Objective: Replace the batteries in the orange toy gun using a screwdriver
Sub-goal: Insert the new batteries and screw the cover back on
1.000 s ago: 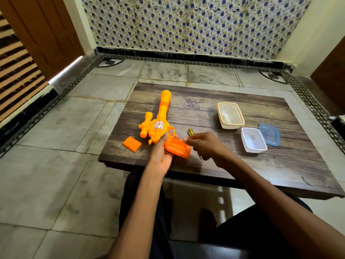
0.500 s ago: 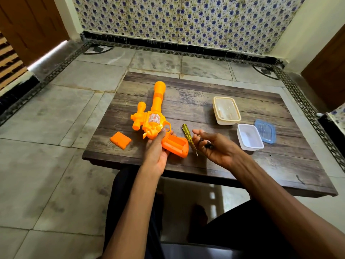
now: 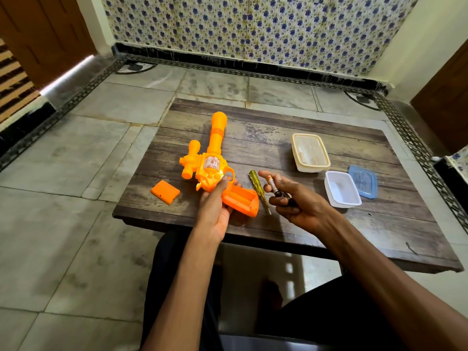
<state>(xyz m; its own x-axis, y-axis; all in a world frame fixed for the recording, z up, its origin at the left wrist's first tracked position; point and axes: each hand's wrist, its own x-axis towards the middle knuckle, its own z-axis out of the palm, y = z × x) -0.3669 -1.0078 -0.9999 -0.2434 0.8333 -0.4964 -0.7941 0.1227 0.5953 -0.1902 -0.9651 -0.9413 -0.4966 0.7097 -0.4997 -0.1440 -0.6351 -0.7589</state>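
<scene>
- Two bare hands work at a dark, weathered wooden table (image 3: 329, 231). The right hand (image 3: 296, 201) curls its fingers round small cylindrical batteries (image 3: 274, 186) with an orange-and-white label and a dark end. How many it holds cannot be told.
- The left hand (image 3: 215, 211) clasps the orange plastic toy gun (image 3: 215, 153) at the trigger. The barrel points away along the table.
- The open battery compartment (image 3: 240, 197) in the gun's handle faces up and looks empty.
- A yellow-handled screwdriver (image 3: 257, 184) lies flat between the handle and the right hand, touched by neither.
- The flat orange compartment cover (image 3: 165, 192) lies left of the gun.
- A cream plastic tub (image 3: 312, 168), a white plastic tub (image 3: 329, 193) and a blue lid (image 3: 362, 181) sit to the right.
- Whether these cells are spent or fresh cannot be told. If fresh, match each end to its contact, press it fully home, and keep the left hand steadying the handle.
</scene>
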